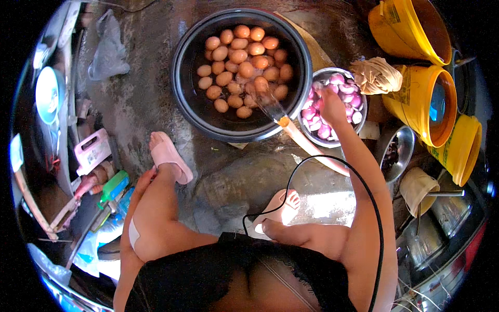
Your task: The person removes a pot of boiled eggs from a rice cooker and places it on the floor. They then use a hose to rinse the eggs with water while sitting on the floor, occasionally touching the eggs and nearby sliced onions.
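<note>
My right hand [331,105] reaches into a metal bowl [339,145] of peeled purple shallots or small onions [346,89]; its fingertips are hard to make out, so whether it grips one is unclear. Down beside my left shin and the pink slipper [169,154] is my left hand [147,176], its fingers partly hidden by the leg. A large black basin [181,101] in front of me holds many brown eggs [238,56] in water. From a pale hose [302,140] lying over the basin's near right rim, water runs onto the eggs.
Yellow buckets [405,97] stand or lean at the right, near a bundled tan cloth [376,76] and a tilted metal bowl [405,150]. A plastic bag [109,50] lies on the wet floor at the left, above a pink jug [93,150]. A black cable [366,187] crosses my right arm.
</note>
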Available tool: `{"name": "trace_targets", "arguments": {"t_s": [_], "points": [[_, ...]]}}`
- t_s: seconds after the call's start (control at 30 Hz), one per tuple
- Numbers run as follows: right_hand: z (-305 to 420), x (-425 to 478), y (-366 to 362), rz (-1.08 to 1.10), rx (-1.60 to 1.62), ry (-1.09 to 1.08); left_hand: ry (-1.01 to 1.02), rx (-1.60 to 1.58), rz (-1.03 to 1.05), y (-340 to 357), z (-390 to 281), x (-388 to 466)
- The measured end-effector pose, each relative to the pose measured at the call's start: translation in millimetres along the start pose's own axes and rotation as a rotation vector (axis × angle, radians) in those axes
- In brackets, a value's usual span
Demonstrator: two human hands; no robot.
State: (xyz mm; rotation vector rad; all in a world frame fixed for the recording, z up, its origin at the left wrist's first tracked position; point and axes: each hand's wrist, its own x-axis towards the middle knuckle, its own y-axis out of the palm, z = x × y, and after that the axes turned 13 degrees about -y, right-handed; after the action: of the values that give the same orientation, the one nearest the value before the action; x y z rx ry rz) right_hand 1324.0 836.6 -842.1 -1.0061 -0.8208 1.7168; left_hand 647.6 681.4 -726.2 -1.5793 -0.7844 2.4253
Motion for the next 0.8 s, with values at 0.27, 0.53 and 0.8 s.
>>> {"name": "trace_targets", "arguments": {"t_s": [0.27, 0.53, 0.8], "points": [[-3.8, 0.0, -34.4, -0.064, -0.242, 0.114, 0.039, -0.116, 0.155, -29.3, -15.2, -20.8], [151.8, 76.6, -47.1, -0.222, 0.533, -0.302, 0.093, -0.194, 0.624, -30.2, -2.2, -70.6], [230.6, 143.7, 90.7, 0.183, 0.111, -0.467, 0.084, -0.225, 0.046, 8.3, -30.6, 11.3]]}}
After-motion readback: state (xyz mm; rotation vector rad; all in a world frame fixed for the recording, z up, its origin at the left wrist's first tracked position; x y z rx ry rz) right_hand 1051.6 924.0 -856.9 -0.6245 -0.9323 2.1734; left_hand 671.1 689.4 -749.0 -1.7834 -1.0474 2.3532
